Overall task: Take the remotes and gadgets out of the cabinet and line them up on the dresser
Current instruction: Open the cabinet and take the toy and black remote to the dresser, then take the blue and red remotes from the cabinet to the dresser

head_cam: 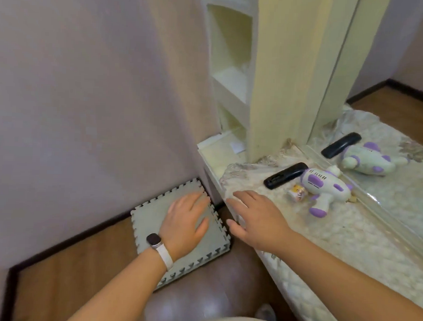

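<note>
A black remote (285, 175) lies on the dresser (347, 239), which is covered by a quilted lace cloth. Beside the remote lies a white and purple toy gun (325, 189), with a small yellow and white figure (297, 192) in front of it. My right hand (256, 218) hovers over the dresser's left front edge, fingers spread and holding nothing. My left hand (187, 222), with a watch on its wrist, is spread in the air above a grey foam mat (152, 221) on the floor. Cream open shelves (231, 81) rise at the dresser's far left end.
A mirror (389, 119) stands along the back of the dresser and reflects the remote and the toy. The wall (87, 94) is close on the left. The floor is brown wood (79, 276), and a brown padded stool (200, 293) is below me.
</note>
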### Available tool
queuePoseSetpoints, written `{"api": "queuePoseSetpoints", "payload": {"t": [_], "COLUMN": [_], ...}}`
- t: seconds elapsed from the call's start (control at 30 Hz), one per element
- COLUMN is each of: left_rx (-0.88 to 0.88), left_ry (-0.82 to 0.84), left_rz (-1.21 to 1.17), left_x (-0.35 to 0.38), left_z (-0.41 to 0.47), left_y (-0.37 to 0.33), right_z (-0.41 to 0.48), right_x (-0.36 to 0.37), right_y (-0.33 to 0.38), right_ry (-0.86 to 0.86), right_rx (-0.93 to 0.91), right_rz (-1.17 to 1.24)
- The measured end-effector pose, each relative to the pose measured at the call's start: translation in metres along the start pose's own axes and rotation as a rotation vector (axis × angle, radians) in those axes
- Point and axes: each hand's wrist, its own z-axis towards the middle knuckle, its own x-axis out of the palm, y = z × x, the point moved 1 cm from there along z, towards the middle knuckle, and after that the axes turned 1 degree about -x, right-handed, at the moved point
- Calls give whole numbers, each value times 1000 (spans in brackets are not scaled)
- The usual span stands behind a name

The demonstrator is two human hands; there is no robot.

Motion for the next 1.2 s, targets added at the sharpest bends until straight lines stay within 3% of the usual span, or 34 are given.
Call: {"api": "queuePoseSetpoints", "payload": {"t": [0.4,0.63,0.8,1.2], "left_rx": [-387,-564,-745,-1264], "left_ry": [-62,-215,-316,-351], "left_rz": [136,152,188,348], "left_x": [-88,-144,-183,-234], "left_z": [-236,-391,-487,-656], "left_y": [163,240,270,289], "right_z": [63,70,79,92], "right_x": [69,114,131,176], "right_y": [261,430,539,747], "right_ry": [78,81,77,110], "right_rx": [-410,-629,-844,-1317], "right_rz": [-66,-93,-83,12]}}
